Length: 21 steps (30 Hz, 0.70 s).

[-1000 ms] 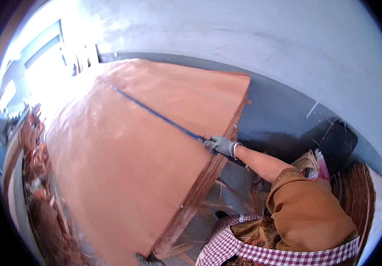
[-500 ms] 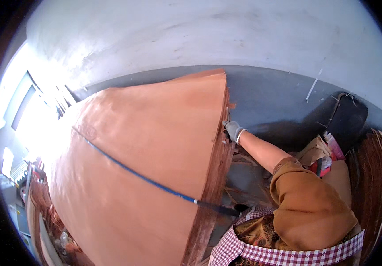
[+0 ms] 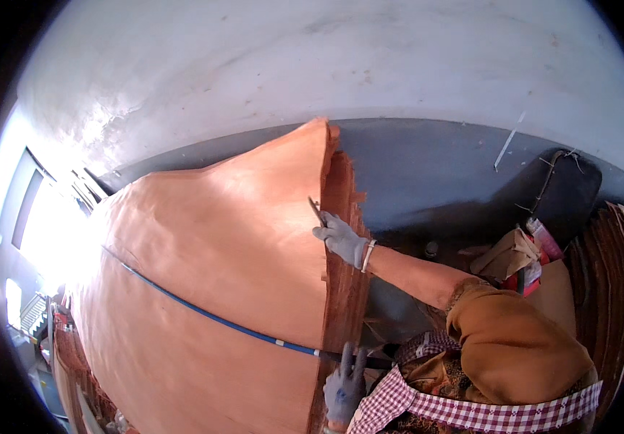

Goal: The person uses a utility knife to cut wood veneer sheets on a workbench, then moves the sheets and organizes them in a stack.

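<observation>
**Orange-brown sheet: one corner looks raised, the rest laid flat**

Thin and wood-like, the orange-brown sheet (image 3: 218, 217) spreads from the middle of the view towards 9 o'clock, on top of a layered stack (image 3: 348, 289) whose rough edge faces 3 o'clock. Judging by how it lies, little is done: its corner near 12 o'clock seems to stand clear of the layers, while most of it is left lying down, a blue rod (image 3: 297, 347) resting across it towards 8 o'clock.

At the sheet's edge, just off centre towards 4 o'clock, the gloved right hand (image 3: 342, 240) has its grip closed on a thin tool (image 3: 316, 210), pointing to 11 o'clock. At 6 o'clock the gloved left hand (image 3: 344, 394) has fingers extended beside the rod's dark handle (image 3: 378, 363); whether its grip holds that handle, I cannot tell.

Farther out, a checked apron (image 3: 486, 414) sits near 5 o'clock, another brown stack (image 3: 609, 275) between 3 and 4, a black panel (image 3: 572, 189) at 3, and a pale wall (image 3: 290, 65) at 12.
</observation>
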Each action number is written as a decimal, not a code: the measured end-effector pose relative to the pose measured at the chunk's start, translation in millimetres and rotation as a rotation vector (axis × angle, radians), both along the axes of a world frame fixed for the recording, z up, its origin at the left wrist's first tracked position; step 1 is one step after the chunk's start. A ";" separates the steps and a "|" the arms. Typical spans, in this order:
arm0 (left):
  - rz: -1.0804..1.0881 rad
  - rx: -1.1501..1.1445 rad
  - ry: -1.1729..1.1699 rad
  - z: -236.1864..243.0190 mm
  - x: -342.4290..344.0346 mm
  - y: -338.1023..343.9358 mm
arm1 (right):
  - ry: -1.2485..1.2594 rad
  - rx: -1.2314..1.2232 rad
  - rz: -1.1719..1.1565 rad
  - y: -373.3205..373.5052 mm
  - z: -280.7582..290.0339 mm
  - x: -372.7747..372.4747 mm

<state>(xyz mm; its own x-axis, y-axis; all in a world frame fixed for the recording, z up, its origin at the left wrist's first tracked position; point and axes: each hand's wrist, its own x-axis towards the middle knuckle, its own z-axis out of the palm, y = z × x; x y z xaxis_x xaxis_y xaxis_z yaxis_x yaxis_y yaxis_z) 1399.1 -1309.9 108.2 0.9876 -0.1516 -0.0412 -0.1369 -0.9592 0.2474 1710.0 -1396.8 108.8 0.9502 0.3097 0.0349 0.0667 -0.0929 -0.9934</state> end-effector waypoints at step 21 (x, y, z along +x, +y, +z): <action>0.240 0.269 -0.134 111.3 -68.2 130.6 | 0.352 0.046 -0.072 -51.1 -35.4 12.1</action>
<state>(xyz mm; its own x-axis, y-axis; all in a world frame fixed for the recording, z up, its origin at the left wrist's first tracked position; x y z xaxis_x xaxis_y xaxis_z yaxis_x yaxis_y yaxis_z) 1330.9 -1179.3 219.5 0.9930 0.0834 0.0836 0.0855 -0.9961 -0.0224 1722.0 -1447.9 73.3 0.9257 0.2473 -0.2861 -0.2854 -0.0394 -0.9576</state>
